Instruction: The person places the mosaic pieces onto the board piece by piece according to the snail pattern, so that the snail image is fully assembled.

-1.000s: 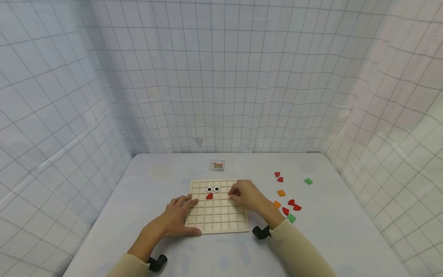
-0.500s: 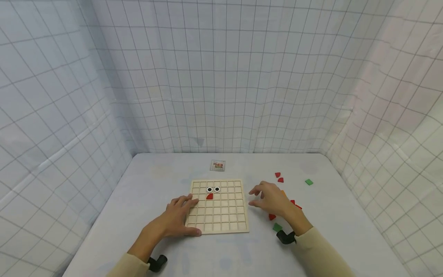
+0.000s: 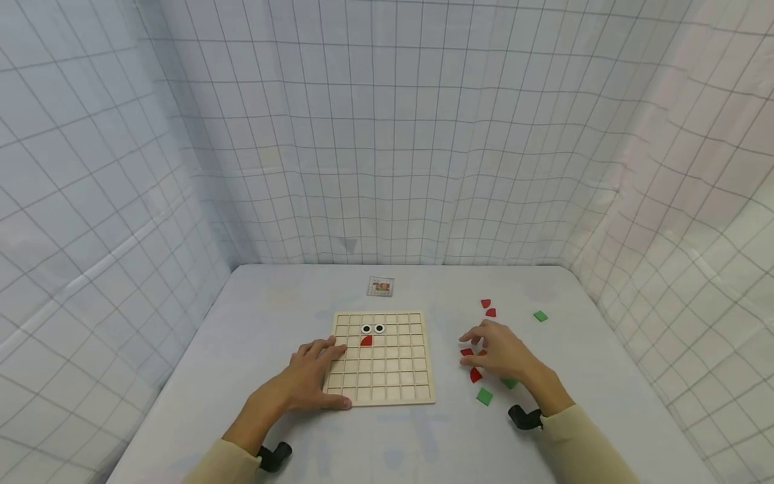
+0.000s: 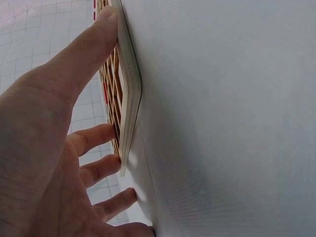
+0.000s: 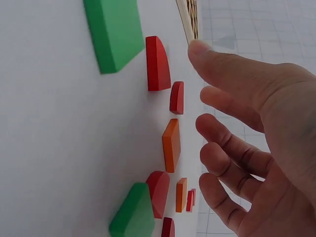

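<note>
A square wooden board (image 3: 387,370) with a raised grid lies on the table. Two round eye tiles (image 3: 372,329) and a red quarter-circle tile (image 3: 366,341) sit in its upper cells. My left hand (image 3: 311,376) rests on the board's left side, fingers spread, thumb along the near edge. My right hand (image 3: 498,349) hovers low over loose tiles to the right, thumb and fingers apart, nothing between them. In the right wrist view, a red quarter-circle tile (image 5: 157,64), an orange square tile (image 5: 171,145) and a green square tile (image 5: 118,34) lie beside it.
Behind the board lies a small picture card (image 3: 380,287). Two red tiles (image 3: 488,308) and a green tile (image 3: 541,316) lie farther back at the right. A green tile (image 3: 484,396) lies nearer the front. Grid-patterned curtains (image 3: 387,148) stand around the table.
My right hand has left the board and moved right to the loose tiles, its fingers parting on the way. The left hand and the board have stayed put.
</note>
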A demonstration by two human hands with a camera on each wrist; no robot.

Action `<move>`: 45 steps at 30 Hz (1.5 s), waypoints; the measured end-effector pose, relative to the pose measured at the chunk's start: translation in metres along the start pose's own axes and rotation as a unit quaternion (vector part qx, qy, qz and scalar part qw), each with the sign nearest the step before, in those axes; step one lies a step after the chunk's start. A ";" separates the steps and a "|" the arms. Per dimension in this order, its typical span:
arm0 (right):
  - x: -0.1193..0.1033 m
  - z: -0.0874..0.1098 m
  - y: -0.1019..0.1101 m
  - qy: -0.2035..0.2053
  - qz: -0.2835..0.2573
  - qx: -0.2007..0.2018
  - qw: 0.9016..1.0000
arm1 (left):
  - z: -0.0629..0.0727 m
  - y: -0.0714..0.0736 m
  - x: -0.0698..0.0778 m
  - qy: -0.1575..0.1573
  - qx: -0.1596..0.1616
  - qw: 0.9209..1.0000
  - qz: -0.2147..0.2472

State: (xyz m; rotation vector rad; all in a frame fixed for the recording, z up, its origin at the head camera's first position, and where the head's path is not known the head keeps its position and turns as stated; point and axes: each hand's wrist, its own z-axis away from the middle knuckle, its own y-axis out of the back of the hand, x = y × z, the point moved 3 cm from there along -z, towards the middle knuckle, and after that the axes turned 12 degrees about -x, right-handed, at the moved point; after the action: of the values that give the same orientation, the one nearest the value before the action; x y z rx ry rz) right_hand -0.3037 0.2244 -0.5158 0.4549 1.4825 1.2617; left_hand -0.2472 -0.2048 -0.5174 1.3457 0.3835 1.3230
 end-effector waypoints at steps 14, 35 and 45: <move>0.010 0.000 -0.007 0.039 -0.004 0.000 0.999 | -0.003 -0.002 -0.003 0.002 0.002 1.000 -0.002; 0.006 0.000 -0.008 0.039 -0.019 -0.004 0.999 | -0.002 -0.002 -0.004 -0.001 0.004 1.000 -0.001; -0.002 -0.006 -0.007 0.027 -0.006 0.029 0.999 | 0.001 -0.001 0.001 -0.004 0.003 1.000 0.003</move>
State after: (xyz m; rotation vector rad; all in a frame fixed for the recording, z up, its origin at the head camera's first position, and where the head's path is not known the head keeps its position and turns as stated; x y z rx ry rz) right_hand -0.3057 0.2172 -0.5219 0.4533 1.5682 1.2327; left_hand -0.2461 -0.2043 -0.5175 1.3573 0.3784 1.3226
